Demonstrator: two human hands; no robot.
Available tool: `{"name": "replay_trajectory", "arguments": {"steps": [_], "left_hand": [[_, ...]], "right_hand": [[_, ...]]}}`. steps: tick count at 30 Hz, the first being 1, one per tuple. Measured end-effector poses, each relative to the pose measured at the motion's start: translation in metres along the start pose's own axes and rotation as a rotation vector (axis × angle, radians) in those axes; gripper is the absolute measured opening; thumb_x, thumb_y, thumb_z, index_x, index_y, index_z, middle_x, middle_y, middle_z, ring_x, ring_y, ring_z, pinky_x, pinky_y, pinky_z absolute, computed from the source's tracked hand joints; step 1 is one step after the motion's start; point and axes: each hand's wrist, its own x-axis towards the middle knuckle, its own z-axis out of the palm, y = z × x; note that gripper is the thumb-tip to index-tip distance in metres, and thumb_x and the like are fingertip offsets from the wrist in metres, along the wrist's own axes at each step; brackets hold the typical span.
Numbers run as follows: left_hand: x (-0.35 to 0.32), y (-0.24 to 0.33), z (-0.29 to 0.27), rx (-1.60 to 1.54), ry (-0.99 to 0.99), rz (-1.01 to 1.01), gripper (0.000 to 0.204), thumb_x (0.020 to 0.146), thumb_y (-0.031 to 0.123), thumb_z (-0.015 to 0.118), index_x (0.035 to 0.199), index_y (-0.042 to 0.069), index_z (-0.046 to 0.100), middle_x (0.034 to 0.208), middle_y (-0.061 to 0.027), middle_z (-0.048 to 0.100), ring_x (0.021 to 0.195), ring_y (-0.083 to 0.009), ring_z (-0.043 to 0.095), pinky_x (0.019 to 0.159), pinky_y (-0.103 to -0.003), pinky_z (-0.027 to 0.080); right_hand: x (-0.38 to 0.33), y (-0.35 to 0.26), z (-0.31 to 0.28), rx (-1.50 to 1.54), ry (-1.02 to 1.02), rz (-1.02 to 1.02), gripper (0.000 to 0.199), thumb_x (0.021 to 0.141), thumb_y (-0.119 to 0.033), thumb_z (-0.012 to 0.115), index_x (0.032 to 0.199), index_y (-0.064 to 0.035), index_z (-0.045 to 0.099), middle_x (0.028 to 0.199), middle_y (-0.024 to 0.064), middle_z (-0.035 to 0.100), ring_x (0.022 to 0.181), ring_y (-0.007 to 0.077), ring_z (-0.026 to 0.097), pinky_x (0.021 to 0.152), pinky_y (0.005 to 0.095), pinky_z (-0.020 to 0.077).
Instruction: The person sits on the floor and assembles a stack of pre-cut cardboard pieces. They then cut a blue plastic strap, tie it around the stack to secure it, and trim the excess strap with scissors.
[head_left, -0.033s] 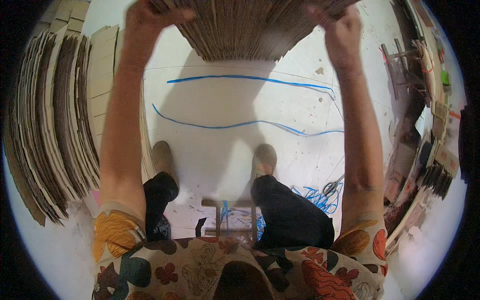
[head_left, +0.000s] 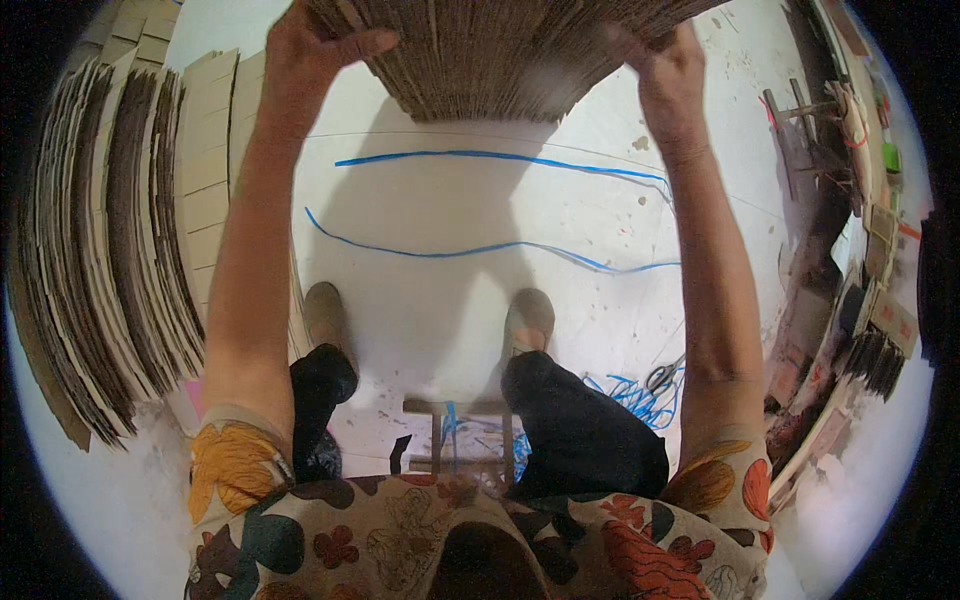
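Observation:
At the top of the view, my left hand (head_left: 318, 48) and my right hand (head_left: 668, 68) grip opposite sides of a thick stack of brown cardboard sheets (head_left: 490, 65). Its layered edges face me and its upper part runs out of the picture. The thumbs show on the near side; most other fingers are hidden by the stack. Below it on the pale floor (head_left: 420, 205) lie two blue strips, one nearly straight (head_left: 480, 154) and one wavy (head_left: 470, 250).
Tall rows of cardboard sheets (head_left: 100, 230) stand along the left. Scissors (head_left: 662, 376) lie by tangled blue strips (head_left: 635, 400) near my right leg. A small wooden stool (head_left: 460, 407) is between my legs. Wooden furniture (head_left: 815, 110) and more cardboard (head_left: 875, 360) line the right side.
Both hands have shifted slightly inward and toward me on the screen. The stack has moved a little to the right, still held.

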Motion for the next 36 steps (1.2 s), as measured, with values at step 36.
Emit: {"name": "replay_trajectory", "arguments": {"steps": [36], "left_hand": [[-0.114,-0.102,0.007,0.244,-0.426,-0.995,0.068,0.05,0.021,0.083,0.107,-0.004,0.055,0.092,-0.0142,0.064,0.085,-0.0237,0.063,0.079,-0.036,0.049]], "right_hand": [[-0.154,0.088,0.047,-0.026,-0.197,1.188,0.065,0.082,-0.025,0.06,0.134,-0.0045,0.026,0.099,0.0228,0.058,0.077,0.0323,0.063,0.05,0.038,0.0565]]}}
